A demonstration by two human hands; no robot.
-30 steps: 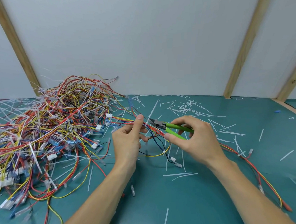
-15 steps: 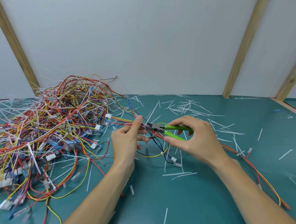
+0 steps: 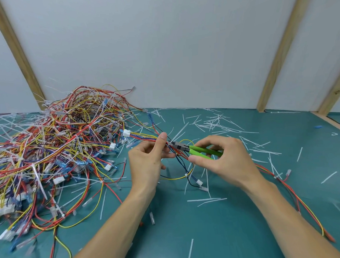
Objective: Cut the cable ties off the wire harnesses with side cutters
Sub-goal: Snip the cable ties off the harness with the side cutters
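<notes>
While left hand (image 3: 147, 161) pinches harness (image 3: 161, 138), right hand (image 3: 226, 161) grips cutters (image 3: 196, 150) beside.

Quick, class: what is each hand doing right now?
Left hand: pinches the wire harness near the cutter tip.
Right hand: grips the green-handled side cutters.
</notes>
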